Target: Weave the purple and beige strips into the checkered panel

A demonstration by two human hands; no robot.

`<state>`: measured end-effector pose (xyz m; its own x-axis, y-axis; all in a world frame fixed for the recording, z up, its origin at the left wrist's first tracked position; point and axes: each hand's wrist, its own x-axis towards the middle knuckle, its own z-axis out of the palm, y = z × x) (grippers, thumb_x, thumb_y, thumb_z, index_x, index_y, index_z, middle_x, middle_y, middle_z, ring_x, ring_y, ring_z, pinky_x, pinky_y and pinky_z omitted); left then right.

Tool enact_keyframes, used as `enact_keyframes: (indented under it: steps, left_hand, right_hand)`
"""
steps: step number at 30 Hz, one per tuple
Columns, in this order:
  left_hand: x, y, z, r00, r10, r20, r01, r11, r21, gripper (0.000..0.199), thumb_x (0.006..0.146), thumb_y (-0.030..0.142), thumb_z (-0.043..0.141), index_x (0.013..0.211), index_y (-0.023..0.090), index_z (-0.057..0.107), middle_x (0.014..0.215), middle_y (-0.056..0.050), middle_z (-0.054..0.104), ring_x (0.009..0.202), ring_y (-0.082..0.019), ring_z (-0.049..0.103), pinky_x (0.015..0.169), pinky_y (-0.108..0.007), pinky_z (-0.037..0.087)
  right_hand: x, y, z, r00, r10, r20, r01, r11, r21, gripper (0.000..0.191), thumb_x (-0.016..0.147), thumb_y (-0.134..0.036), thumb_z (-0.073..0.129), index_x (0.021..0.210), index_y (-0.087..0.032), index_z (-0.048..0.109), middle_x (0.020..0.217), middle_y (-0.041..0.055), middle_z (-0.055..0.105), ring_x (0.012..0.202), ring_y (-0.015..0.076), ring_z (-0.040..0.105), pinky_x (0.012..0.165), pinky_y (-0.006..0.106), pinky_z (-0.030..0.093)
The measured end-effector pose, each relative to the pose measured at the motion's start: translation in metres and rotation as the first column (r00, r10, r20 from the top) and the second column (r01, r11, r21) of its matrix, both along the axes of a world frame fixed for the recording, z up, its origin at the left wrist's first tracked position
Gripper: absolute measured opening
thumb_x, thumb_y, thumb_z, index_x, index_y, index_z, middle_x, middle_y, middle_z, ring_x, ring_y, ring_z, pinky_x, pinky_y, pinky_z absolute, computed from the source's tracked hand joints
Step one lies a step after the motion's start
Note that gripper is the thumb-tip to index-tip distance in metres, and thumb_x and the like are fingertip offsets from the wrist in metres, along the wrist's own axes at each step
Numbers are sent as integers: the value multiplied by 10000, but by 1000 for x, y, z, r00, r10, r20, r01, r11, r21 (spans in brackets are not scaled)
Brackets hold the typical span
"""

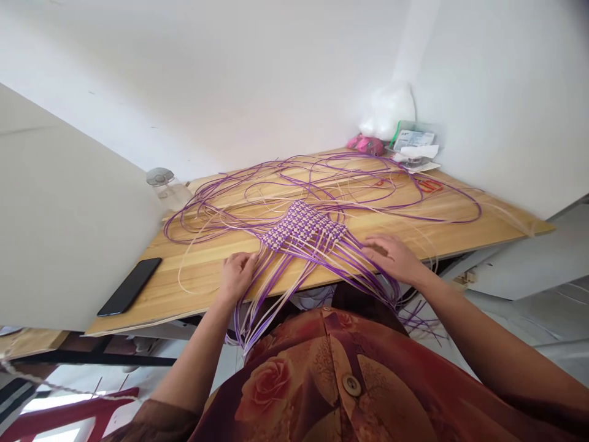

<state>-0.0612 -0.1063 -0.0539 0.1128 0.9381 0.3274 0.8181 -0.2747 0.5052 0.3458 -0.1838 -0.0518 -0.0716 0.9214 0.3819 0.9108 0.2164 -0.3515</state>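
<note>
A purple and cream woven piece (304, 227) lies on the table with its checkered part flat. Long purple and cream strands (276, 276) run from its near side over the table edge toward my lap. My left hand (237, 275) rests at the left of these strands, fingers curled together; whatever is between them, if anything, is hidden. On the other side, my right hand (391, 255) is beside the right-hand strands (368, 264), its fingers stretched out and slightly apart, a little blurred. Longer loose strands (202, 196) loop across the back of the table.
A black phone (129, 287) lies at the wooden table's (184, 298) left edge. Behind it stands a clear bottle (170, 189) with a grey lid. At the back right are red-handled scissors (430, 185), papers (416, 147), a pink bundle (367, 144) and a white plastic bag (386, 110).
</note>
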Motion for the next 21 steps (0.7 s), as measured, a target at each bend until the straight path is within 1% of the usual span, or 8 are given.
enact_keyframes:
  steps: [3,5,9,12,15,17,19,21]
  left_hand:
    - [-1,-10,4,996,-88,-6,87,994,-64,423,820,549,552,914,187,749,1034,-89,725,1045,-270,611,968,-398,423]
    - [-5,-19,6,992,-124,-2,123,987,-102,468,804,565,579,1001,173,741,1091,-104,714,1086,-279,606,984,-403,433]
    - [-22,-46,12,987,-34,157,70,970,-232,539,803,582,590,1106,152,707,1097,-127,721,1009,-271,665,905,-385,505]
    - [-41,-73,18,945,86,315,23,945,-326,533,800,592,600,1077,151,715,1067,-116,739,985,-260,685,899,-361,517]
    - [-66,-100,19,920,143,365,10,922,-387,522,797,609,597,1019,160,743,1057,-101,748,1047,-274,668,937,-363,505]
    - [-85,-115,12,911,174,373,39,865,-500,565,794,644,572,1011,151,747,1027,-103,755,998,-289,683,903,-386,526]
    - [-104,-125,-4,933,197,303,26,799,-601,604,762,672,586,1023,151,741,1024,-105,755,1012,-313,680,925,-420,519]
    - [-119,-130,-24,960,219,175,-69,789,-611,675,668,671,679,1097,152,712,1142,-130,720,1149,-353,620,1001,-456,474]
  right_hand:
    - [-22,-11,-2,1000,2,18,-1,999,-50,711,739,-691,629,1219,-166,617,1298,150,598,1197,331,547,1021,458,423]
    - [-29,-16,-4,998,-4,59,7,999,-54,831,684,-716,666,1289,-156,566,1335,170,564,1233,359,514,1047,498,401]
    - [-26,-17,-10,993,38,114,-34,999,-41,797,764,-673,611,1349,-140,522,1376,171,536,1300,358,464,1088,520,368]
    - [-21,-20,-15,987,70,144,-70,998,-5,748,819,-631,574,1374,-136,496,1403,162,515,1328,345,439,1105,519,355]
    - [-23,-34,-17,991,66,113,-76,993,87,681,830,-590,595,1341,-147,517,1374,155,538,1296,333,474,1094,507,372]
    - [-25,-51,-20,1000,7,18,-10,984,177,538,847,-543,603,1243,-180,576,1287,133,596,1218,309,541,1064,479,407]
    - [-23,-70,-25,991,-79,-107,101,969,227,398,851,-520,607,1104,-214,616,1142,107,653,1097,289,606,1005,452,454]
    - [-17,-86,-33,959,-191,-210,226,961,161,384,815,-558,629,1011,-229,613,1022,106,669,956,286,645,896,431,510]
